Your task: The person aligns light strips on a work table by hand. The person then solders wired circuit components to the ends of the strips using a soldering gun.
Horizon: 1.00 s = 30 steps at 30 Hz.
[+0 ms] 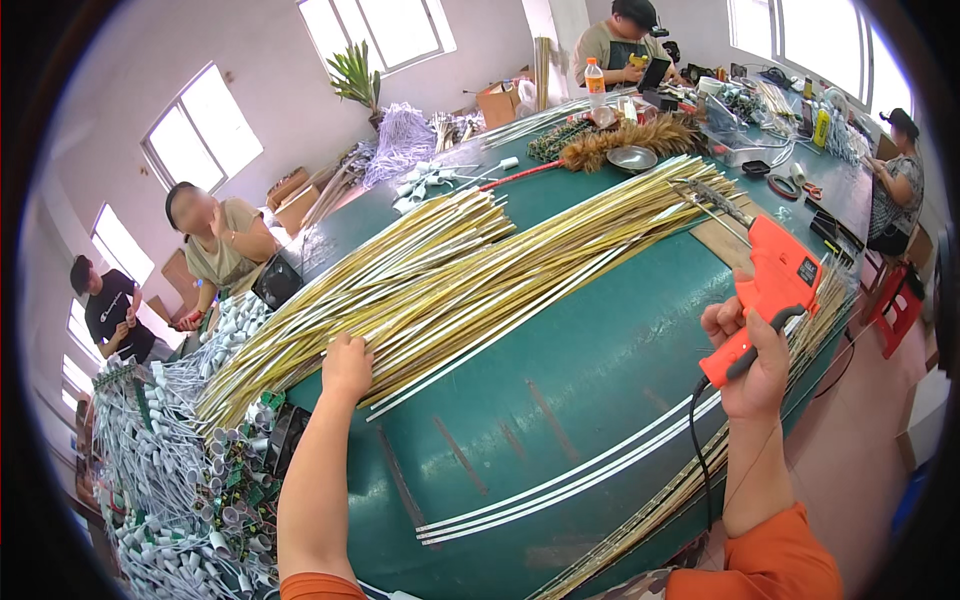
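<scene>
In my right hand [752, 365] is a red-and-black soldering gun [780, 270], its fingers wrapped round the grip. The gun's metal tip [705, 195] points up and left, over the far right end of a heap of strips. My left hand [347, 368] lies at the near edge of that heap of long, thin yellow and white strips [480, 275], its fingers curled in on some of them; the fingertips are partly hidden. Closer to me, several white strips [570, 470] lie side by side, apart from both hands. A black cord [695, 440] hangs from the gun's grip.
White lamp sockets with wires [170, 470] are heaped at the left. More thin strips [640, 520] run along the near table edge. A metal bowl [632, 158], scissors [783, 187] and a bottle [595, 80] stand farther back. Several people work around the green table [620, 370].
</scene>
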Tool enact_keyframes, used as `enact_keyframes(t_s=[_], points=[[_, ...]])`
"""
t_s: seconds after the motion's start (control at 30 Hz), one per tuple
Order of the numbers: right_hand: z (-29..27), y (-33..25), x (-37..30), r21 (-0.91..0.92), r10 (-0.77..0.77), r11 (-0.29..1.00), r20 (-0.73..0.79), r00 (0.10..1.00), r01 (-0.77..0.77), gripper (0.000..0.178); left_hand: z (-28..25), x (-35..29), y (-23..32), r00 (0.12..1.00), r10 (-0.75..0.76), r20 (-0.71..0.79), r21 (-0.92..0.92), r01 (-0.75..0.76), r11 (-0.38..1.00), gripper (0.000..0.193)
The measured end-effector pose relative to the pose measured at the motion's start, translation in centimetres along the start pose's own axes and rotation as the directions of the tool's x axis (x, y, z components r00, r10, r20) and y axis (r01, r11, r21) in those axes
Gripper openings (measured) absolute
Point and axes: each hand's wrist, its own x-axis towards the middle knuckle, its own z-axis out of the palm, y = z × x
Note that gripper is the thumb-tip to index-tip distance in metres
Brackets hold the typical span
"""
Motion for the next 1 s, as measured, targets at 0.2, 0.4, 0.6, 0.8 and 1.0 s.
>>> enact_keyframes(t_s=[0.2,0.4,0.6,0.8,1.0], points=[[-0.1,-0.2,0.2,0.014,0.001,1.000,-0.004,1.000,-0.001,0.056,-0.9,0.2,-0.7,0.979,0.173,-0.112,0.033,-0.170,0.985,0.010],[-0.1,-0.3,0.2,0.040,0.006,0.999,-0.021,1.000,-0.006,0.057,-3.2,-0.7,0.4,0.960,0.158,-0.229,-0.067,-0.178,0.982,0.008],[-0.2,-0.3,0.2,0.037,0.018,0.999,-0.021,1.000,-0.018,0.057,-2.5,-0.6,1.8,0.934,0.222,-0.280,0.037,-0.221,0.975,0.006],[0.0,-0.4,0.1,0.049,0.020,0.999,-0.016,1.000,-0.019,0.057,0.2,0.2,3.4,0.969,0.205,-0.135,-0.094,-0.219,0.971,0.016],[-0.1,-0.7,0.1,0.043,0.021,0.999,-0.029,0.999,-0.020,0.058,0.9,0.9,3.6,0.917,0.335,-0.216,0.067,-0.329,0.942,0.012]])
